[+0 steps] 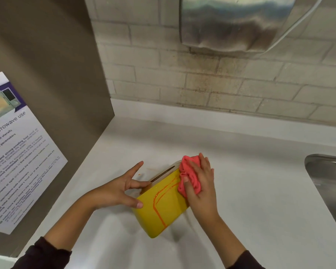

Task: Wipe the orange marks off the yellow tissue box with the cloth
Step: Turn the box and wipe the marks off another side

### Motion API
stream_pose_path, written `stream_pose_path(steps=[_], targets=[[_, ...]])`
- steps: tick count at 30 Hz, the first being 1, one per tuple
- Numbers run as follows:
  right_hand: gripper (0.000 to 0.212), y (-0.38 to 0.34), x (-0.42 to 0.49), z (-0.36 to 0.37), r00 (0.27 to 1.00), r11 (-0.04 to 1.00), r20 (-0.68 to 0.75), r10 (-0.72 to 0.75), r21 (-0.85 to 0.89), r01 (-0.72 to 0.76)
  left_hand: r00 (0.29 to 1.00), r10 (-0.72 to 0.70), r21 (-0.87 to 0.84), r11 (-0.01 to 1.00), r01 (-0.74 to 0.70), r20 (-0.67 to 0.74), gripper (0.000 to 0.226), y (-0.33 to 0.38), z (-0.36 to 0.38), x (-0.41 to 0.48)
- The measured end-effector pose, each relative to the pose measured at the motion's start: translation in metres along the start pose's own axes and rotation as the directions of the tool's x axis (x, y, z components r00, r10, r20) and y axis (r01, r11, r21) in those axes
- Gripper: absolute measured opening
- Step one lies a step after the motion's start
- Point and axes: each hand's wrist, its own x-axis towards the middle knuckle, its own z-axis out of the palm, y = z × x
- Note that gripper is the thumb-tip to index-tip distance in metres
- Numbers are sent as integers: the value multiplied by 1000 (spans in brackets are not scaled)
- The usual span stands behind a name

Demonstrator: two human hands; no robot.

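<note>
Barely started: right hand (201, 183) pressing flat-fingered on the cloth (188, 171), left hand (116, 189) pinching the yellow tissue box (155, 220), orange marks (159, 195) mid-frame unwiped.

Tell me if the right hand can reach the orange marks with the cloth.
Probably yes: the right hand presses the cloth right beside the orange marks, and the left hand holds the tissue box at its left end, clear of them.
</note>
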Motion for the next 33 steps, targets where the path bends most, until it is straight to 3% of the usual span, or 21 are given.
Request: stream_pose_path(steps=[3,7,15,20,23,27,31,33], targets=[[55,2,-1,6,1000,995,21,-7,-104,9,1000,-2,-2,1000,2,-8,118,-1,1,1],[55,0,1,9,999,996,46,27,-82,-24,1000,8,-12,1000,-8,-20,115,-1,1,1],[46,28,-4,-12,962,965,75,-264,28,262,1000,28,-25,999,-28,-10,109,2,4,0],[44,18,-2,0,997,980,-72,14,198,0,999,33,-61,998,-35,-32,114,-1,5,0],[46,8,-1,11,994,984,-88,63,172,-48,999,35,-50,998,-37,-33,114,-2,5,0],[47,10,-6,12,994,994,8,-106,33,106,999,36,-50,998,-38,-39,116,-3,5,0],[47,23,-6,-4,941,951,141,-306,-5,310,999,24,-61,998,-26,-39,118,-6,4,1],[43,28,-6,-10,941,948,121,-316,-3,319,999,20,-79,997,-23,-43,118,-8,4,1]])
